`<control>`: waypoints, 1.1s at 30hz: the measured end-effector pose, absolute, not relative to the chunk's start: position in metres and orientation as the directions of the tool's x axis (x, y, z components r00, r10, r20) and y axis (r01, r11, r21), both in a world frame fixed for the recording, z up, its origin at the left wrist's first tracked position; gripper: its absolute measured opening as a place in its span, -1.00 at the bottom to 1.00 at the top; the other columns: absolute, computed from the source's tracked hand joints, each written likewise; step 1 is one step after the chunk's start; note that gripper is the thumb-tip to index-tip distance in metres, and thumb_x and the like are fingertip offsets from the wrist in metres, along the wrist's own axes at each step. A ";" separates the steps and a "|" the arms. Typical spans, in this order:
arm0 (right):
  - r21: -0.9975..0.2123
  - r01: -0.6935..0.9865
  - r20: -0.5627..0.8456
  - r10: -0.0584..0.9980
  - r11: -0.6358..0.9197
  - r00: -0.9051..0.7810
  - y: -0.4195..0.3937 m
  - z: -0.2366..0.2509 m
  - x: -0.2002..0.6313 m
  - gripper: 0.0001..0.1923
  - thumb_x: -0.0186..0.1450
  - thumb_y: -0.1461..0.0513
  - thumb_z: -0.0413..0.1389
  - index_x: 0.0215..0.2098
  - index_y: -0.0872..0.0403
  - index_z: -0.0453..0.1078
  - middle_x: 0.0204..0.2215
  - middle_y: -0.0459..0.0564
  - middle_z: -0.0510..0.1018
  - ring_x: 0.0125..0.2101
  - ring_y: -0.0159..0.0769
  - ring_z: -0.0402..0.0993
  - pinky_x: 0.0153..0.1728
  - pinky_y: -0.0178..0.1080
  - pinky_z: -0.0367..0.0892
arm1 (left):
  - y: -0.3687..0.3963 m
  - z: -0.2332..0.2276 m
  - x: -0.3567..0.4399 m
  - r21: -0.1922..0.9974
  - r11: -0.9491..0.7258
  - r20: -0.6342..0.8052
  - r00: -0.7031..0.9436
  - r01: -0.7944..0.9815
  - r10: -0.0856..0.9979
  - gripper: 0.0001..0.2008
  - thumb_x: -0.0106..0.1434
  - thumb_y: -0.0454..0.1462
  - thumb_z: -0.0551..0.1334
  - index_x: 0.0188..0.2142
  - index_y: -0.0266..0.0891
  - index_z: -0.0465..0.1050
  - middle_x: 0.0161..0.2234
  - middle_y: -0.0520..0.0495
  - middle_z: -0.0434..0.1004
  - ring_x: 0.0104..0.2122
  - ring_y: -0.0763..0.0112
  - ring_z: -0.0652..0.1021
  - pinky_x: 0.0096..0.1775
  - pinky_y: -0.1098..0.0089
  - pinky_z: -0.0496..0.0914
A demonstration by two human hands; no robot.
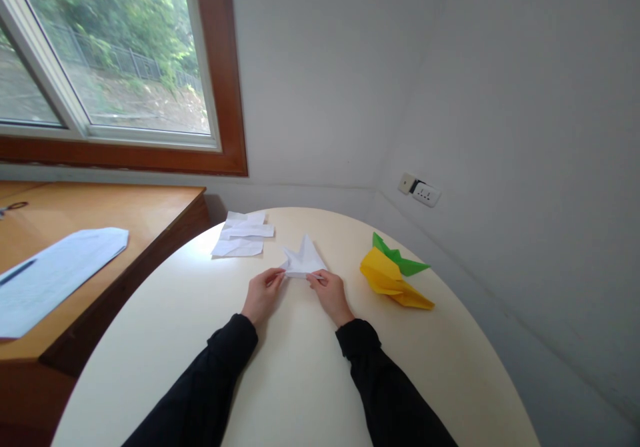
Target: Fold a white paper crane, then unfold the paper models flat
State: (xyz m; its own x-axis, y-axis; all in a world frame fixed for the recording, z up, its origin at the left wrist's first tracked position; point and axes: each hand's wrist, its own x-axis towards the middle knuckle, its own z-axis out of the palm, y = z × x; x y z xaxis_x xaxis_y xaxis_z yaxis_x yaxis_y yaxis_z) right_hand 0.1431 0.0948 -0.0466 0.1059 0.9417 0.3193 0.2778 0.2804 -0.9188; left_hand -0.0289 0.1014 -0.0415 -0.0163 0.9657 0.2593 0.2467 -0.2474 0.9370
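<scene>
We have both hands on a folded white paper point(304, 260) that lies near the middle of the round cream counter point(300, 380). Our left hand point(263, 295) pinches the paper's near left edge between thumb and fingertips, the other fingers loosely curled. Our right hand point(330, 293) grips the near right edge the same way, thumb on top and fingers closed over the fold. The paper's pointed flaps stand up away from us, beyond the hands. Both arms wear black sleeves point(215, 380).

Just right of the right hand lies a folded yellow paper point(393, 281), with a folded green paper point(397, 257) touching it on the far side. Further back on the left sits a small pile of white sheets point(243, 235). A wooden desk point(100, 210) beside the counter carries a white envelope point(55, 273).
</scene>
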 end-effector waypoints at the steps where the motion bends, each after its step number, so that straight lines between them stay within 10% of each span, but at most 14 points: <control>1: -0.917 0.282 0.321 0.941 0.281 0.107 0.095 -0.047 0.143 -0.75 0.12 0.11 0.08 -0.51 0.13 0.43 -0.59 -0.04 0.52 -0.54 -0.29 0.45 -0.49 -0.30 0.35 | 0.102 -0.042 -0.029 0.943 -0.238 0.249 -0.018 0.231 0.968 -0.70 0.06 -0.11 0.22 -0.33 -0.29 0.50 -0.35 -0.15 0.60 -0.32 0.24 0.55 -0.20 0.27 0.40; 13: -0.908 0.261 0.355 0.933 0.327 0.065 0.093 -0.049 0.140 -0.76 0.16 0.13 0.06 -0.41 0.14 0.46 -0.46 0.05 0.58 -0.41 -0.22 0.54 -0.36 -0.23 0.44 | 0.103 -0.038 -0.028 0.959 -0.281 0.282 -0.010 0.038 0.959 -0.58 -0.01 -0.16 0.27 -0.16 -0.31 0.36 -0.12 -0.27 0.51 -0.29 0.32 0.55 -0.25 0.32 0.43; 33: -0.916 0.264 0.335 0.938 0.302 0.087 0.094 -0.048 0.142 -0.65 0.21 0.18 0.02 -0.04 0.08 0.27 -0.49 -0.07 0.50 -0.43 -0.29 0.55 -0.43 -0.31 0.40 | 0.100 -0.039 -0.025 0.912 -0.347 0.352 0.017 0.220 0.936 -0.79 0.03 -0.23 0.19 -0.36 -0.28 0.50 -0.31 -0.14 0.59 -0.31 0.31 0.54 -0.23 0.33 0.41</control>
